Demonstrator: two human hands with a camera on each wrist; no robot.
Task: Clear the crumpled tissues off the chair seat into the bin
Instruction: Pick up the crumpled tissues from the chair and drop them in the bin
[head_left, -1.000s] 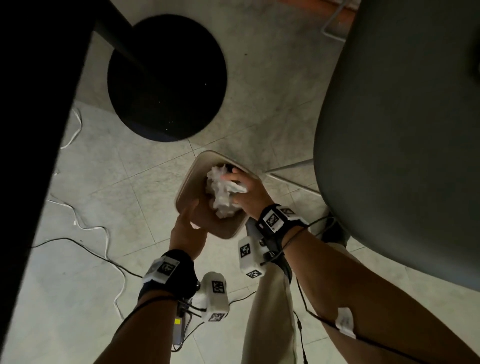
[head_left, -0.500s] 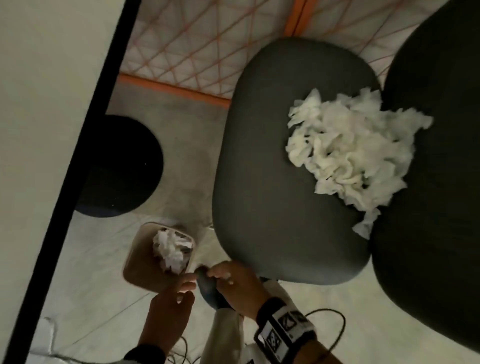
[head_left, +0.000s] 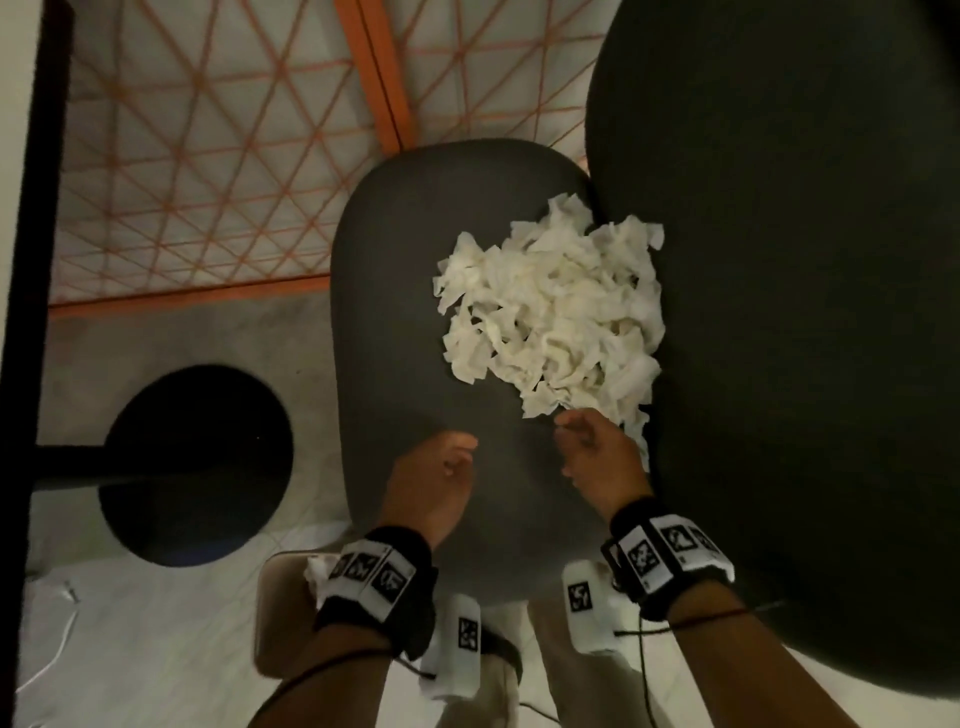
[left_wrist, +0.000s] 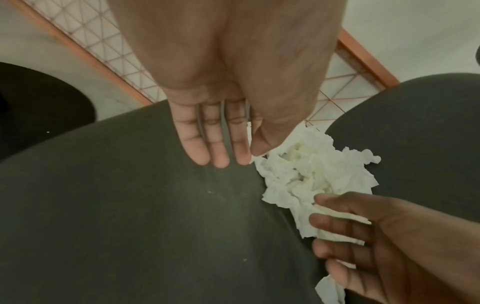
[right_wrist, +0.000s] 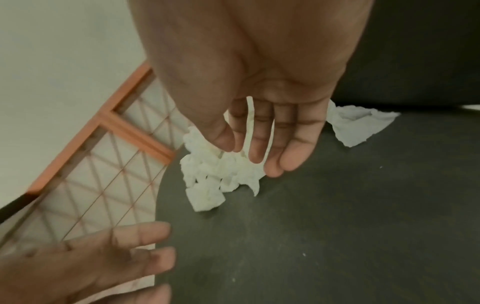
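At twelve o'clock from my right hand (head_left: 597, 457), its loosely spread fingers nearly touching, I am seeing the tissues (head_left: 550, 306); the empty, open-fingered left hand (head_left: 434, 483) is lying farther off.

crumpled tissues (head_left: 550, 306): white, a pale heap at 12 o'clock from the hands
chair seat (head_left: 395, 312): dark grey, plain, with a few tiny pale specks
chair back (head_left: 779, 260): near-black, plain, at 3 o'clock from the tissues
bin (head_left: 278, 613): tan-brown, with a white tissue at its rim, at 7 o'clock from the seat
grid panel (head_left: 208, 156): orange frame, thin orange lines crossing in triangles over off-white, at 10 o'clock
round base (head_left: 195, 467): black, at 9 o'clock
wrist bands (head_left: 670, 561): black with white tags printed in black square patterns
floor (head_left: 130, 649): pale grey-white
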